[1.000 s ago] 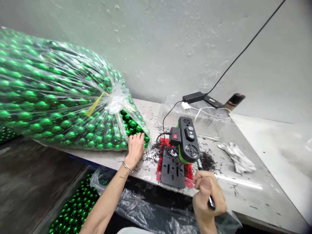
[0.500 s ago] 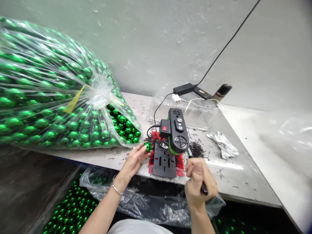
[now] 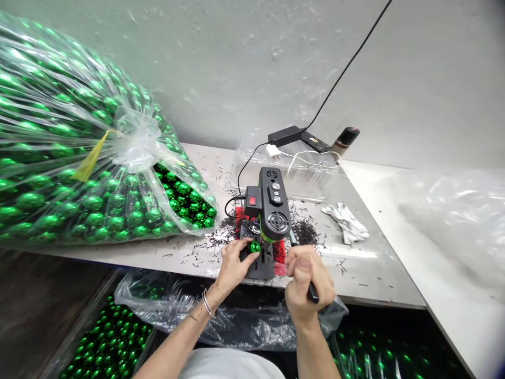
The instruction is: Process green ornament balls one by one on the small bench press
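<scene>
Between the thumb and fingers of my left hand (image 3: 235, 260) is a shiny green ball (image 3: 254, 246). It is over the slotted black base plate (image 3: 262, 268) of a small bench drill press (image 3: 274, 205), beside the drill head. The drill's chuck and bit are mostly hidden under the head. My right hand (image 3: 310, 284) is wrapped around the black-ended lever (image 3: 313, 293) on the drill's right side. Red sheeting (image 3: 280, 257) shows beneath the base. Dark shavings (image 3: 305, 231) lie in a heap to the right of the drill.
A big clear bag (image 3: 138, 142) of green balls fills the left of the table. White gloves (image 3: 347, 223) lie at right. Behind stand a power adapter (image 3: 284, 136), a clear plastic tray (image 3: 307, 179) and a dark-capped bottle (image 3: 347, 139). More green balls (image 3: 110, 337) fill a lined container below.
My left hand has carried the green ball rightward, from beside the drill to over its base plate. My right hand still grips the lever. The whole view has shifted slightly.
</scene>
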The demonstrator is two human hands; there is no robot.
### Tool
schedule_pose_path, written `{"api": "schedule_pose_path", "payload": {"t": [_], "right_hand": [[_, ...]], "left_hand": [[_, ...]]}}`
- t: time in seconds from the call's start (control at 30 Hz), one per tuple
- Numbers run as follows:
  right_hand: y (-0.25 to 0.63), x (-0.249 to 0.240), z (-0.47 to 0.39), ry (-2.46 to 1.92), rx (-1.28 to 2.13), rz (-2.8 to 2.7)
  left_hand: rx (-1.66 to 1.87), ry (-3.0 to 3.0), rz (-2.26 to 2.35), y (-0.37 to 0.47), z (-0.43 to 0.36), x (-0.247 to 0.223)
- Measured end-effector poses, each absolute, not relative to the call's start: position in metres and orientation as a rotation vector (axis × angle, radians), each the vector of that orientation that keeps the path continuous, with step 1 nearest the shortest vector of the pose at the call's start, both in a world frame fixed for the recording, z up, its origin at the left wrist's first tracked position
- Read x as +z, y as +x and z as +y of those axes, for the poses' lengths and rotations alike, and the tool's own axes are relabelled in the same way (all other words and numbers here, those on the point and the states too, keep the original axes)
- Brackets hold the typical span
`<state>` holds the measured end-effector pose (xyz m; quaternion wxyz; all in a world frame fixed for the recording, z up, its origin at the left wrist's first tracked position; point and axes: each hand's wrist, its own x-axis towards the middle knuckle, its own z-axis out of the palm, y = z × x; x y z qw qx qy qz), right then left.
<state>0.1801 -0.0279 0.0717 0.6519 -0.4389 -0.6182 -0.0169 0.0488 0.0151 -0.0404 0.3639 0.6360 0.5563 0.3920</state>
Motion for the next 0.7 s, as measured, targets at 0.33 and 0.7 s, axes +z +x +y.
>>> {"api": "schedule_pose_path", "payload": {"t": [0.33, 0.7], "right_hand": [[0.184, 0.051, -0.033, -0.98, -0.033, -1.468], [0.186, -0.02, -0.024, -0.91, -0.19, -1.456]], "left_hand": [[1.043, 1.984, 1.434, 0.054, 0.014, -0.053], [1.053, 2.057, 1.417, 0.053, 0.013, -0.056]]}}
